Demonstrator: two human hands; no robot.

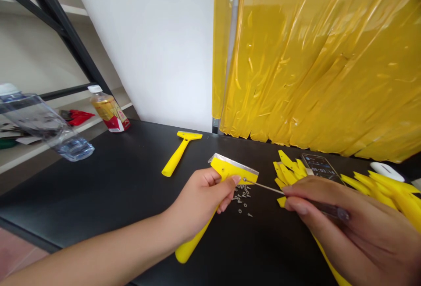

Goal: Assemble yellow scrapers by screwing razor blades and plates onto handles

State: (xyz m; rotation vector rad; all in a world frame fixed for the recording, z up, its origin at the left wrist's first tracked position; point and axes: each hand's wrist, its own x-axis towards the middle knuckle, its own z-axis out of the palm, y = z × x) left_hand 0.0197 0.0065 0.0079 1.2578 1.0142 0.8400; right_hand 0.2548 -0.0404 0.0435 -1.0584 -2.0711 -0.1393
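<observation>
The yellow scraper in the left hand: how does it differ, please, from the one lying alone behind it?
The held scraper is gripped by the left hand, while the lone scraper rests on the table. A shiny strip edges the held scraper's head; none shows on the lone scraper. A screwdriver tip meets the held scraper, but not the lone one. Both are yellow, with a handle and wide head.

Plain yellow noted on held scraper [234, 170]; silver-grey on screwdriver shaft [267, 187]. Tabletop [115, 185] seen black, panel [158, 44] white, sheeting [312, 66] translucent yellow.
</observation>
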